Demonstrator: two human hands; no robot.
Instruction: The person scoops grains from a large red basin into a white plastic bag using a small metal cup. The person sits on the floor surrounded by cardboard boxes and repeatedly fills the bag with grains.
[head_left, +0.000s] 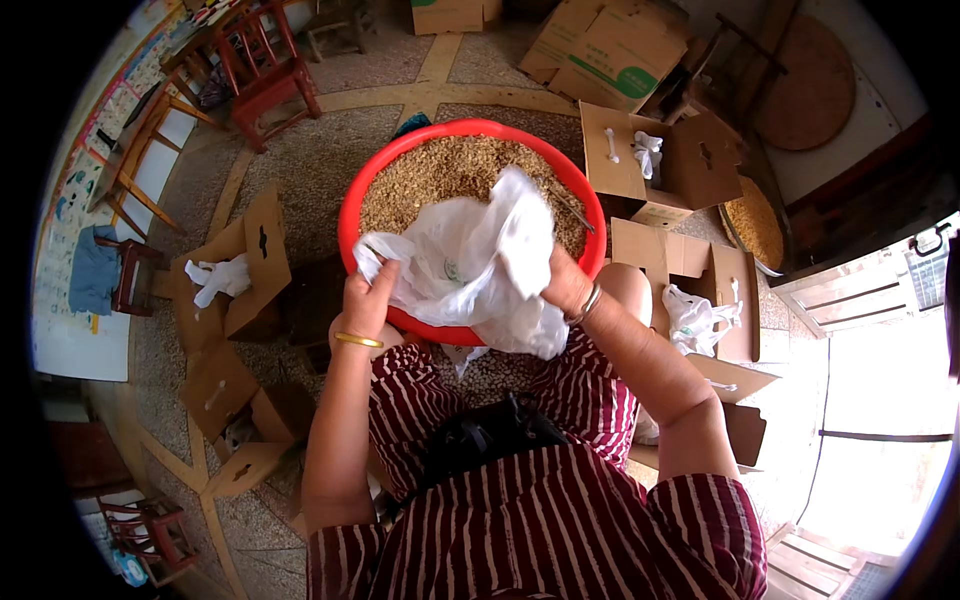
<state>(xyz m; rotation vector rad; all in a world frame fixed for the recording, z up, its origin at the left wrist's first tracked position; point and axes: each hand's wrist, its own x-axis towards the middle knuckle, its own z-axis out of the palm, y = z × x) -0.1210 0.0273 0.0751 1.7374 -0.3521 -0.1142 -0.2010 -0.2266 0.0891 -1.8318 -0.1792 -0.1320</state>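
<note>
A white plastic bag (457, 255) is spread between my two hands over the near half of a large red plastic basin (349, 214). My left hand (367, 298) pinches the bag's left edge between thumb and fingers. At the other side my right hand (564, 281) grips the bag, its fingers mostly hidden by the crumpled plastic. Loose light-brown grain-like pieces (427, 169) fill the basin. A thin metal handle (574, 210) leans on the basin's right rim, its other end in the pieces. Whether the bag holds anything cannot be seen.
Open cardboard boxes with white bags stand close on the right (697, 259) and left (217, 300). Beyond the right boxes is a round tray (754, 225) of yellowish pieces. Flattened cartons (600, 56) lean at the back right. A red wooden chair (270, 82) stands at the back left.
</note>
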